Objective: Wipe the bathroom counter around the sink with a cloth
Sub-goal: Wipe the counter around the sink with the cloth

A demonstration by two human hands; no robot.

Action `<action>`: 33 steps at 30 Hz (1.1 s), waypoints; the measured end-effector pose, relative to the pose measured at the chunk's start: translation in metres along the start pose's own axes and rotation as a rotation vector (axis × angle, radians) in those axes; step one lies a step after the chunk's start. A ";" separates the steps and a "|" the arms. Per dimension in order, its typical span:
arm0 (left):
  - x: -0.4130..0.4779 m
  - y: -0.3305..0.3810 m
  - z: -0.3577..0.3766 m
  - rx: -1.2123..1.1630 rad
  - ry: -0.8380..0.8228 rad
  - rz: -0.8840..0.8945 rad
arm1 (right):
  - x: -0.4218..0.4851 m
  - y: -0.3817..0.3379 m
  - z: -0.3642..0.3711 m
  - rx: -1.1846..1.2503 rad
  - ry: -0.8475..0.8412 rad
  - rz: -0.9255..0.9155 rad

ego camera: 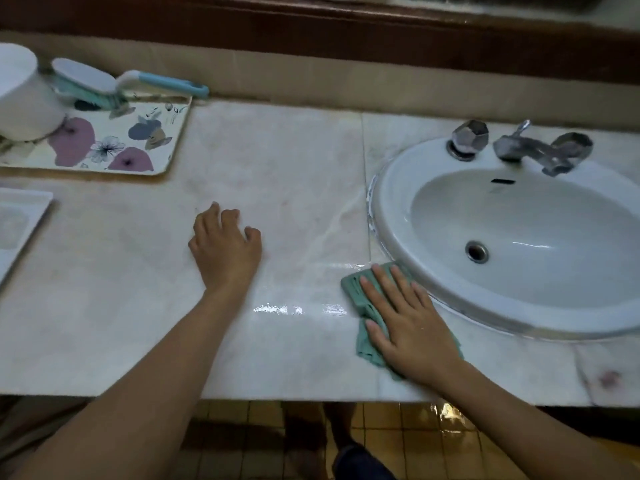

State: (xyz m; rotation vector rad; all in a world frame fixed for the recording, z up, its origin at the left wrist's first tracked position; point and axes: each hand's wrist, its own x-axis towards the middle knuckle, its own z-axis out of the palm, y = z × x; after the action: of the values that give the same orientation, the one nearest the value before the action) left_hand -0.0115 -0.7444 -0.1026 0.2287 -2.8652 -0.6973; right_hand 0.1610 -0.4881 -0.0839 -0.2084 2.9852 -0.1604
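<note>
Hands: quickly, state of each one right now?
Left hand: open, resting on the counter, holding nothing.
Right hand: open, pressing flat on the green cloth.

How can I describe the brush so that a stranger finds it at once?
Start at the sink and go left along the counter to the flowered tray by the wall. The brush lies across its far edge, beside a white tub. Only it has teal bristles and a long blue-and-white handle.

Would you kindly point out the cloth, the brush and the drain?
cloth [351,292]: head view, bare upper-left corner.
brush [85,76]: head view, white back of its head.
drain [477,251]: head view, its middle.
</note>
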 end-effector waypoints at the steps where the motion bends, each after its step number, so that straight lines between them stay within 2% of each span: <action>1: -0.001 0.000 -0.001 0.001 -0.004 -0.006 | 0.004 -0.004 0.000 0.019 0.007 0.076; 4: -0.002 0.003 -0.005 -0.014 -0.029 -0.003 | 0.004 -0.036 0.006 0.105 0.038 0.265; 6: -0.007 0.003 -0.009 -0.032 -0.055 0.010 | -0.015 -0.046 0.012 0.122 0.024 0.253; 9: -0.038 0.013 -0.016 -0.081 -0.098 0.110 | -0.060 -0.025 0.013 0.094 0.006 0.145; 11: -0.075 0.033 -0.019 -0.181 -0.168 0.212 | -0.089 -0.001 0.013 0.081 -0.001 0.157; 14: -0.137 0.074 -0.015 -0.328 -0.322 0.379 | -0.131 0.037 0.013 0.068 0.006 0.277; 18: -0.194 0.125 -0.002 -0.478 -0.415 0.397 | -0.187 0.110 0.010 0.105 0.034 0.580; 22: -0.213 0.170 0.015 -0.477 -0.445 0.493 | -0.209 0.197 0.005 0.122 0.084 0.841; 26: -0.216 0.235 0.036 -0.464 -0.446 0.564 | -0.195 0.267 0.000 0.101 0.124 0.916; 33: -0.232 0.351 0.090 -0.359 -0.510 0.588 | -0.175 0.363 -0.016 0.151 0.112 0.973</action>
State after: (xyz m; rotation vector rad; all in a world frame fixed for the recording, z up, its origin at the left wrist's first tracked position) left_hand 0.1574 -0.3520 -0.0496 -0.9209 -2.9077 -1.2355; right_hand 0.2825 -0.1033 -0.0869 1.2595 2.7766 -0.2729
